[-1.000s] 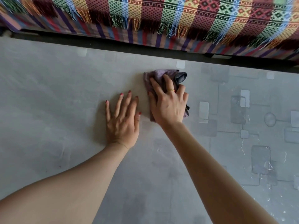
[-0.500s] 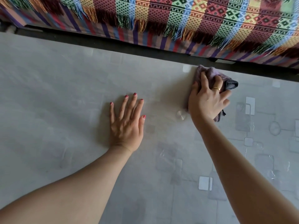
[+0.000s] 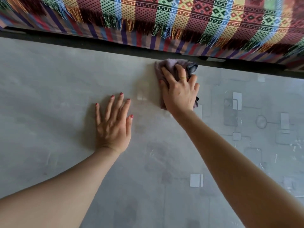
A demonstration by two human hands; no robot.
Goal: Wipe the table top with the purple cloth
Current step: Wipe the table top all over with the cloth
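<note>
The purple cloth (image 3: 169,65) lies bunched on the grey table top (image 3: 49,96) close to its far edge, with a dark corner sticking out on the right. My right hand (image 3: 180,92) presses down on the cloth, fingers curled over it, a gold ring on one finger; most of the cloth is hidden under the palm. My left hand (image 3: 113,122) rests flat on the table to the left of the cloth, fingers spread, holding nothing.
The table's far edge runs along a dark gap (image 3: 115,45). Beyond it hangs a colourful woven blanket with fringes (image 3: 181,22). The table covering shows a pattern of pale squares and lines (image 3: 236,101) on the right side.
My right hand slid the cloth to the right along the far edge, then back left a little. My left hand stayed flat in place.
</note>
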